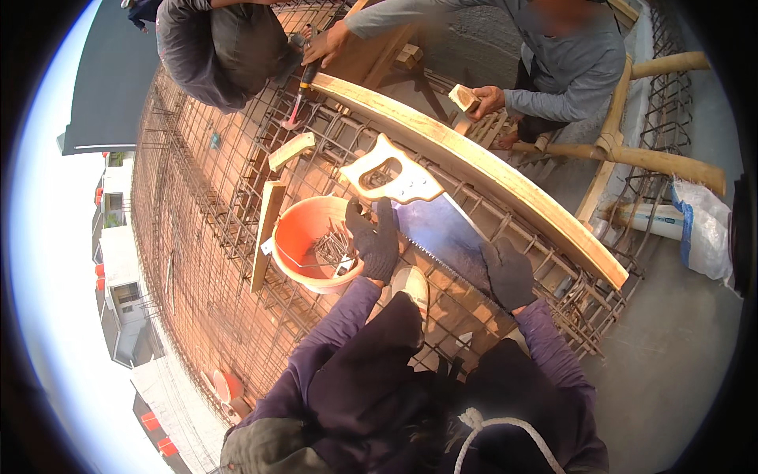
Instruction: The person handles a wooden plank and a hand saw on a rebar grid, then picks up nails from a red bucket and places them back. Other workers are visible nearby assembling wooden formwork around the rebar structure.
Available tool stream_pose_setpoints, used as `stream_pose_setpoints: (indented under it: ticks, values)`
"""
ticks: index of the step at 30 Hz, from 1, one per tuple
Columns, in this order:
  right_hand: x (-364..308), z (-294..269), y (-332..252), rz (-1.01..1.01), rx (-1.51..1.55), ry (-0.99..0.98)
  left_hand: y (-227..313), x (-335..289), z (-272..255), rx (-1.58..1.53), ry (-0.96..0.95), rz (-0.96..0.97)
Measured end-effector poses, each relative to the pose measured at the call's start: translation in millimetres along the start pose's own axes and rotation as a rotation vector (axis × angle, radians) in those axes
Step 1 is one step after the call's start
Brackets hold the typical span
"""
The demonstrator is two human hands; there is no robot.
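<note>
You have the saw [384, 180] across in front of you, above the steel bars [197, 182], its wooden handle up and to the left and its toothed edge turned toward you. Your gloved left hand [375, 241] grips the blade's end just below the handle; your gloved right hand [508, 272] grips the blade farther along, though your fingers behind the metal are hidden. Neither of your hands is wrapped round the handle, and the teeth touch no wood, so judging by this moment no sawing is under way.

The long board [474, 156] beyond the saw runs unbroken, with no cut visible along it; any cutting there seems still undone. Already in short lengths are the block [292, 152] beside it and the upright piece [268, 229] beside your orange bucket [300, 217], which holds thin metal pieces. A co-worker's hand [491, 100] holds another short block [463, 98].
</note>
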State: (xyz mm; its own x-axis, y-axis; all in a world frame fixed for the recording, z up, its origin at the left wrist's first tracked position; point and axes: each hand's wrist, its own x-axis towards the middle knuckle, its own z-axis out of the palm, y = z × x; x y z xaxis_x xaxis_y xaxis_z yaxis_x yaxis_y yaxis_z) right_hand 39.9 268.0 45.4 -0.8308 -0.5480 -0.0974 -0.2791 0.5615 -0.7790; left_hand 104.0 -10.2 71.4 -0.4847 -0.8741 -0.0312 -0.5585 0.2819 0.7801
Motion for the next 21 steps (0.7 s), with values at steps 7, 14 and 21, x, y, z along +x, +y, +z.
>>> stream_pose_setpoints:
  ticks: [7, 14, 21]
  values:
    - [6.8, 36.2, 3.4, 0.18, 0.003, -0.172, 17.3, 1.0, 21.1, 0.261, -0.232, 0.422]
    - [-9.2, -9.1, 3.1, 0.043, -0.099, 0.034, 20.1, 0.1, 60.5, 0.448, -0.416, 0.678]
    - [-52.8, -154.8, 95.9, 0.118, -0.481, 0.497, 40.0, 25.1, 94.6, 0.481, -0.483, 0.911]
